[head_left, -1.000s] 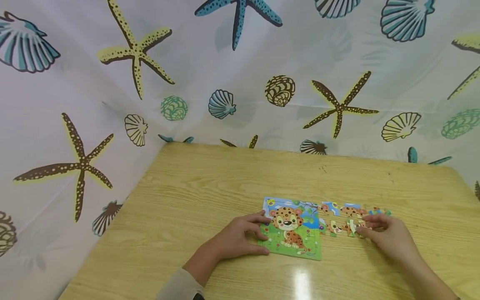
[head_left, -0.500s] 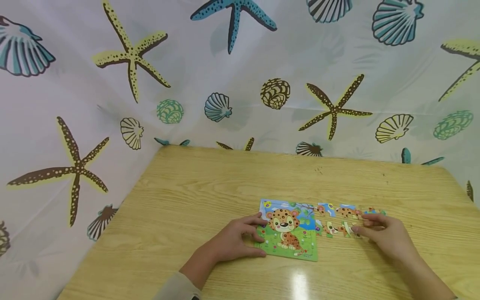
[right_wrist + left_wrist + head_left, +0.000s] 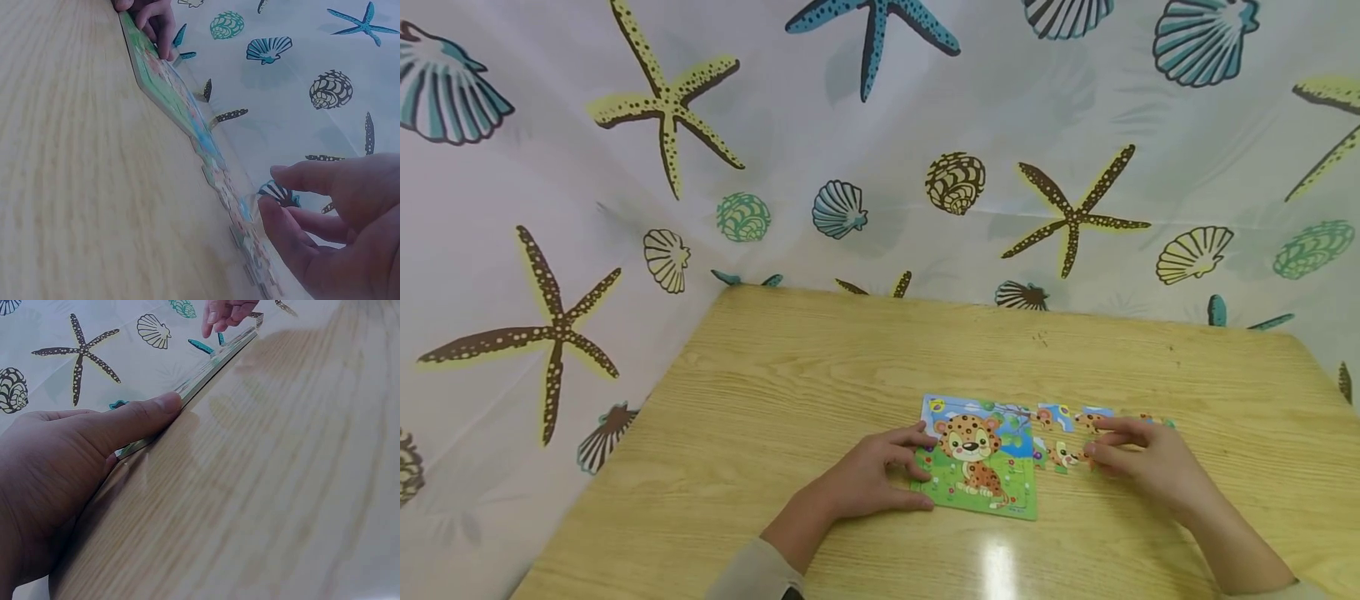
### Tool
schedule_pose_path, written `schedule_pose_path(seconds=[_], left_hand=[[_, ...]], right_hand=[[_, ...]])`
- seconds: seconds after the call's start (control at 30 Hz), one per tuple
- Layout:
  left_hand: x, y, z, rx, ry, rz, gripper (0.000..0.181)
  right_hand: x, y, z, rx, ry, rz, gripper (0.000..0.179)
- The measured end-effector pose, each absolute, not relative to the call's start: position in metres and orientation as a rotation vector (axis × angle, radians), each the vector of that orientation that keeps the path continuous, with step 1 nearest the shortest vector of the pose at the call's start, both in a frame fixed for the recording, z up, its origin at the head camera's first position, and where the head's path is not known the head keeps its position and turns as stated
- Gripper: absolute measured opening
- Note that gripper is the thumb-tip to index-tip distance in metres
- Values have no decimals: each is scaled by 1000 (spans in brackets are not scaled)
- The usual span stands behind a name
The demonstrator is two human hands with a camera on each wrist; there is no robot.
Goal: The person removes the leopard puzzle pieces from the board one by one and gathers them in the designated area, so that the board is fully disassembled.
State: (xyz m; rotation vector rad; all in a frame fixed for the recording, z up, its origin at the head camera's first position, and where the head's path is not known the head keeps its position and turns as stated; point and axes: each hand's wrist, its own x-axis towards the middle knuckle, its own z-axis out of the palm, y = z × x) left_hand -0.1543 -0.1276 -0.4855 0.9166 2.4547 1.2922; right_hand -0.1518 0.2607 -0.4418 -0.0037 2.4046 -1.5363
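Observation:
A jigsaw puzzle board (image 3: 977, 475) with a spotted leopard cub picture lies flat on the table. My left hand (image 3: 876, 471) rests at its left edge, fingertips spread on the board. In the left wrist view the thumb (image 3: 140, 422) lies against the board's edge. To the right of the board, loose puzzle pieces (image 3: 1060, 454) lie in two rows. Just over them is my right hand (image 3: 1153, 462), covering some pieces. In the right wrist view its thumb and forefinger stand apart, and I see nothing between them.
The light wooden table (image 3: 820, 358) stretches out around the puzzle. A white cloth (image 3: 895, 133) printed with shells and starfish hangs behind the table and along its left side.
My right hand has shifted left along the loose pieces, covering more of the lower row. The left hand and the board stay put; the head view sways slightly.

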Motion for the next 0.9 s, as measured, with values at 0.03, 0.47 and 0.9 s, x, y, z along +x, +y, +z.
schedule_pose_path(seconds=[0.03, 0.47, 0.9], left_hand=[[-154, -127, -485, 915, 2453, 1292, 22], [-154, -126, -483, 905, 2450, 1304, 21], [-153, -126, -485, 908, 2449, 1312, 22]], right_hand=[[-153, 258, -440, -16, 2392, -1548, 64], [-153, 222, -430, -96, 2233, -1645, 58], [-148, 187, -440, -161, 2094, -1615, 55]])
